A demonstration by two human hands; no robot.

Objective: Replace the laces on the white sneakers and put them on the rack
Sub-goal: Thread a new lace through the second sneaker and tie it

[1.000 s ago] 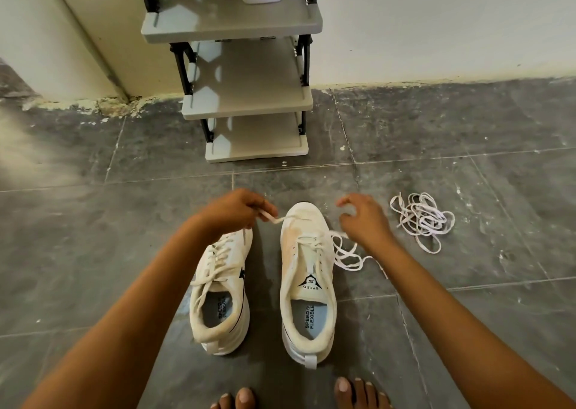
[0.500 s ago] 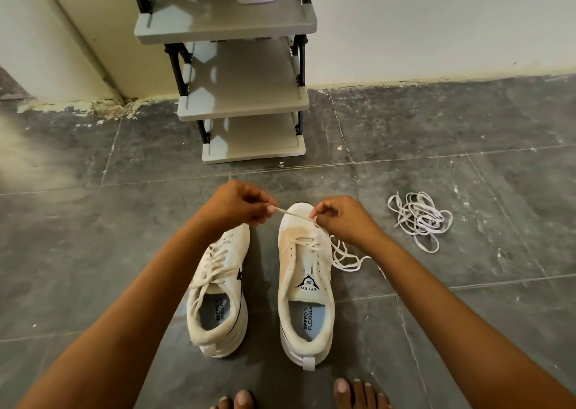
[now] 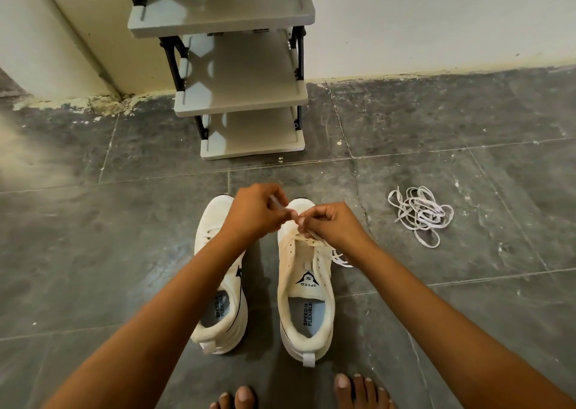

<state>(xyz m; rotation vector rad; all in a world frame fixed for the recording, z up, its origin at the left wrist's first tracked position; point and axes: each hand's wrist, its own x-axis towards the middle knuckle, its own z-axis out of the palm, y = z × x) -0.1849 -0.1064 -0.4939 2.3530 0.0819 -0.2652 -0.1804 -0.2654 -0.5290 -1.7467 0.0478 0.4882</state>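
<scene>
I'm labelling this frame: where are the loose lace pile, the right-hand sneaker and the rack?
loose lace pile (image 3: pixel 419 214), head view, middle of the tangle.
right-hand sneaker (image 3: pixel 307 281), head view, tongue logo.
rack (image 3: pixel 249 98), head view, middle shelf's front edge.

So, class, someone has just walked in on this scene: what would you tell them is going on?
A person stands barefoot over two white sneakers on the floor. The left hand and right hand both pinch a lace over the toe of the right sneaker, which is laced only at its lowest eyelets. The left sneaker sits beside it. A loose bundle of laces lies to the right, and the rack holds no shoes yet.
</scene>
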